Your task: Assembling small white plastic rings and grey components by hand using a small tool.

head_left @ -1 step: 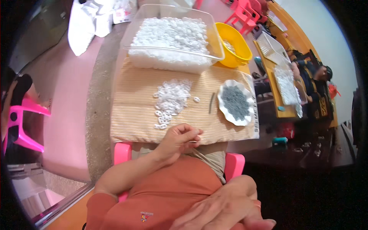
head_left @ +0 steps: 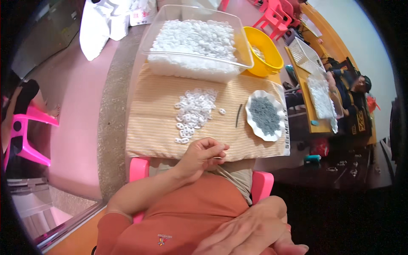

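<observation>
My left hand (head_left: 203,158) hovers at the front edge of the striped cloth, thumb and forefinger pinched together. Whatever might be between those fingertips is too small to make out. Just beyond it lies a loose pile of small white plastic oval pieces with holes (head_left: 196,111), and one single piece (head_left: 222,111) rests to the pile's right. Low and close in front of my orange shirt, my right hand (head_left: 250,231) is stretched out, its fingers extended and slightly blurred, with nothing visible in it. A thin dark strip (head_left: 239,115) lies beside a white scalloped dish (head_left: 254,129) of small grey pieces.
Behind the pile stands a clear plastic bin (head_left: 199,54) full of white pieces, with a yellow basin (head_left: 272,68) at its right. The striped cloth (head_left: 148,114) covers the table. Another person (head_left: 344,83) sits at a side table on the right. A pink stool (head_left: 32,148) stands left.
The whole view has shifted slightly, so the table things sit a little further right. Both hands keep nearly the same pose and place.
</observation>
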Demonstrator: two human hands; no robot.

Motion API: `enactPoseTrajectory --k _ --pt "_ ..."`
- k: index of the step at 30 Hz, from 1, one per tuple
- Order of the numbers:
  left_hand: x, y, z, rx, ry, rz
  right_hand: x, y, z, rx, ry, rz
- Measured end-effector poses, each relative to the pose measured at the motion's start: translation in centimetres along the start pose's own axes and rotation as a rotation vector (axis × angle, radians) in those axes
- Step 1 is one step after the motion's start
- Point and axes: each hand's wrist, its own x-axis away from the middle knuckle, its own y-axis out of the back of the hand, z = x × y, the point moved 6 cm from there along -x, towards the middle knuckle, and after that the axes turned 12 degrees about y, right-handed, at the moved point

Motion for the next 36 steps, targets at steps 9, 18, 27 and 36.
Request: enactPoseTrajectory --k 9,18,27,36 --pt "-0.1 -0.2 0.1 -0.022 -0.024 0.097 6.6 5.6 2.4 1.245 -0.031 -0.535" --pt "-0.2 0.3 0.4 -0.007 -0.007 0.039 12.2 19.1 3.4 1.759 -0.361 -0.706" --pt "-0.5 0.4 0.4 0.009 -0.009 0.051 11.3 25.6 2.8 2.082 -0.876 -0.388" --pt "-0.3 0.2 0.2 0.004 -0.004 0.053 12.5 27.3 2.2 2.033 -0.86 -0.379"
